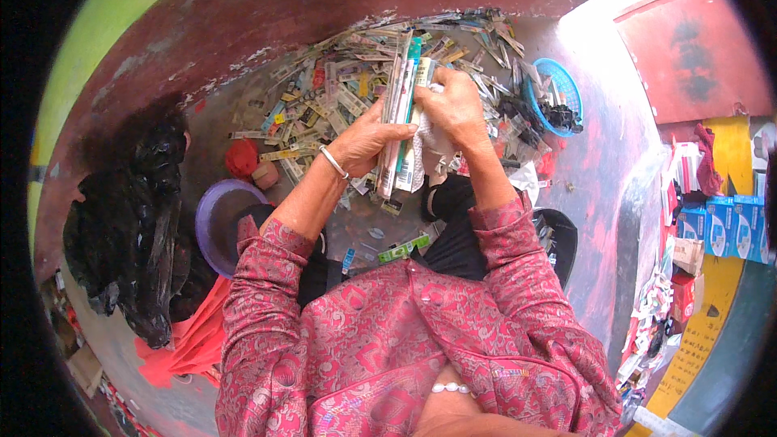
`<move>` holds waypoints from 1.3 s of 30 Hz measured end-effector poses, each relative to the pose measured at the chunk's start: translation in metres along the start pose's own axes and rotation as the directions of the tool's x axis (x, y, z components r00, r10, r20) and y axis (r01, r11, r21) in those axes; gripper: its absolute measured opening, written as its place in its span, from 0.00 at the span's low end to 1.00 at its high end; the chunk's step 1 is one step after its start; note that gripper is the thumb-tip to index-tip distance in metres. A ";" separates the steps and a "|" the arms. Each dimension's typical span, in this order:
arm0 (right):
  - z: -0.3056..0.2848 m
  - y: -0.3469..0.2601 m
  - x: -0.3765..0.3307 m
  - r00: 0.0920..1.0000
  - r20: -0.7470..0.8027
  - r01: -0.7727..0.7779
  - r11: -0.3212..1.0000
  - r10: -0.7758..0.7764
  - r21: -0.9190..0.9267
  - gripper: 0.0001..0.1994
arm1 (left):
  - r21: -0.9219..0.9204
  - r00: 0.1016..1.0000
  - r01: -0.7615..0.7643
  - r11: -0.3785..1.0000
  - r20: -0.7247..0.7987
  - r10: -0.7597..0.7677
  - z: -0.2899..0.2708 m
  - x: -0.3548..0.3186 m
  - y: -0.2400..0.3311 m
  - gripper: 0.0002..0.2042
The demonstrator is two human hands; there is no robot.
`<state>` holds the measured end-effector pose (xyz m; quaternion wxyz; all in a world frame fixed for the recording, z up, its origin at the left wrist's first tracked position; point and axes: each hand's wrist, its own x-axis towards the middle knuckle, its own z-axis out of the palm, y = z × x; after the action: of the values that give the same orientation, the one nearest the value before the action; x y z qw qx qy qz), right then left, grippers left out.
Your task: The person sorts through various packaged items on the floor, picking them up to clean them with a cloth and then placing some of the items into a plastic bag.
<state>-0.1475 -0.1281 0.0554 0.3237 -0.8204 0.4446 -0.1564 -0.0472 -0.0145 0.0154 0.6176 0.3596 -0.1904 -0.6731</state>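
Observation:
My left hand (371, 139) is closed round an upright bundle of long, thin packets (397, 97), its thumb laid across their front. Most of the packets are pale with clear wrapping, and one teal packet (415, 50) stands at the bundle's right side. Against that side, my right hand (456, 107) is closed on a whitish cloth (437, 139), thumb and fingers bent together. The cloth hangs down beside the packets, and part of the right hand's grip is hidden behind it. Beyond both hands a wide heap of similar slim packets (348, 101) covers the floor.
A blue mesh basket (576, 81) with dark items tilts at the right. Left are a purple basin (212, 231), a red bundle (242, 159) and black plastic bags (121, 235). Red plastic (190, 340) lies below them. Blue boxes (720, 226) line the right side. A maroon wall (267, 8) curves behind the heap.

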 end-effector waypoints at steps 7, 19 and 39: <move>-0.008 0.003 0.001 0.984 -0.115 0.153 0.976 -0.135 0.158 0.15 | 0.063 0.993 -0.089 0.994 -0.076 0.093 -0.009 0.003 -0.002 0.24; -0.012 0.006 0.001 0.954 0.045 0.267 0.907 -0.297 0.325 0.14 | -0.005 0.996 0.064 0.998 0.061 -0.064 -0.004 -0.012 0.002 0.20; -0.007 0.011 0.016 0.989 -0.124 0.146 0.656 -0.080 0.740 0.05 | -0.233 0.995 0.074 0.970 0.079 -0.057 -0.010 -0.003 -0.001 0.17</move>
<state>-0.1491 -0.1487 0.0532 0.6030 -0.6344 0.3022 -0.3776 -0.0411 -0.0099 0.0087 0.6260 0.2654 -0.1190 -0.7235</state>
